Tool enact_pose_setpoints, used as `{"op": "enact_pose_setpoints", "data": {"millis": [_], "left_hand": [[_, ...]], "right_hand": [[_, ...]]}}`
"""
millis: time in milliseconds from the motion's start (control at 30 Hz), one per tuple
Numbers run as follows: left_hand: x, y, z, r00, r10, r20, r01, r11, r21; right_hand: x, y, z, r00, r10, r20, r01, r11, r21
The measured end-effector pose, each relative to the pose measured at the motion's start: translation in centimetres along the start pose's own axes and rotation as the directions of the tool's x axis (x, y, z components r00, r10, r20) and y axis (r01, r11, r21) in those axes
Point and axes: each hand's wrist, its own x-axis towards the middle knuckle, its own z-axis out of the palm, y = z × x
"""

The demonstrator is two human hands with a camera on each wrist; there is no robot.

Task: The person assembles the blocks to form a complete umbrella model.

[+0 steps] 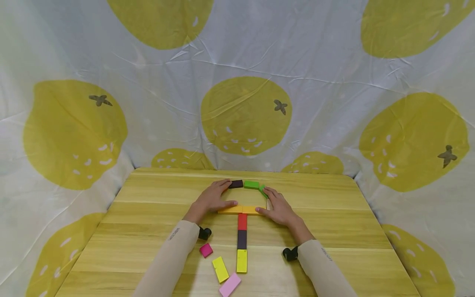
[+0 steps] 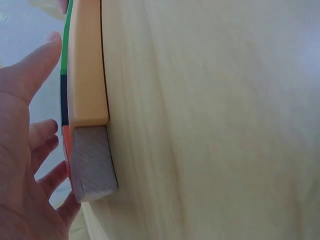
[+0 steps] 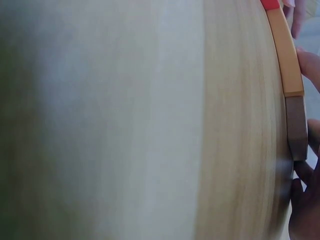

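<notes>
My L hand [image 1: 212,199], thumb & fingers apart, is at the black rectangular block [image 1: 236,184]; R hand [image 1: 279,208], likewise spread, at the angled bright-green block [image 1: 262,189], both blocks on wood-grain tbl [image 1: 334,214]. Sleeve print [image 1: 173,234]: too tiny to read.

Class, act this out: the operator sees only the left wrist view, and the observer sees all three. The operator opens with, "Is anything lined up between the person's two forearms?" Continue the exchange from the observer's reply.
Observer: Yes, a red block, a dark block and a yellow block lie end to end in a straight line.
Operator: Are any blocks lying outside that line, nearer the left sleeve?
Observer: Yes, a magenta block, a second yellow block and a pink block.
Operator: Where are the right hand's fingertips?
Observer: In the head view, the right hand has its fingertips at the angled green block.
</notes>
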Motion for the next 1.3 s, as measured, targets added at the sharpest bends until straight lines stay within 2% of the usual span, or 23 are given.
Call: {"op": "enact_pose_setpoints", "data": {"millis": [200, 567, 767, 1000, 1133, 1300], "left_hand": [[-0.4, -0.2, -0.1, 1.0, -0.03, 0.007, 0.03, 0.999, -0.041], [-0.5, -0.4, 0.2, 1.0, -0.008, 0.016, 0.009, 0.998, -0.055], [-0.9, -0.1, 0.1, 1.0, 0.004, -0.022, -0.004, 1.0, -0.005], [-1.4, 0.5, 0.2, 0.998, 0.048, -0.034, -0.044, 0.993, 0.107], [-1.3, 1.0, 0.2, 0.997, 0.069, -0.034, -0.064, 0.989, 0.133], [-1.1, 1.3, 0.2, 0.998, 0.062, -0.015, -0.06, 0.989, 0.135]], "right_hand": [[0.1, 0.2, 0.2, 1.0, 0.004, -0.005, -0.004, 1.0, -0.006], [0.1, 0.3, 0.3, 1.0, 0.0, -0.004, 0.0, 1.0, 0.008], [0.1, 0.3, 0.3, 1.0, -0.005, -0.009, 0.005, 1.0, 0.005], [0.1, 0.3, 0.2, 1.0, -0.006, -0.009, 0.006, 1.0, 0.01], [0.0, 0.1, 0.1, 1.0, -0.006, -0.008, 0.006, 1.0, 0.013], [-0.1, 0.0, 0.1, 1.0, 0.0, -0.005, 0.0, 1.0, 0.01]]}}
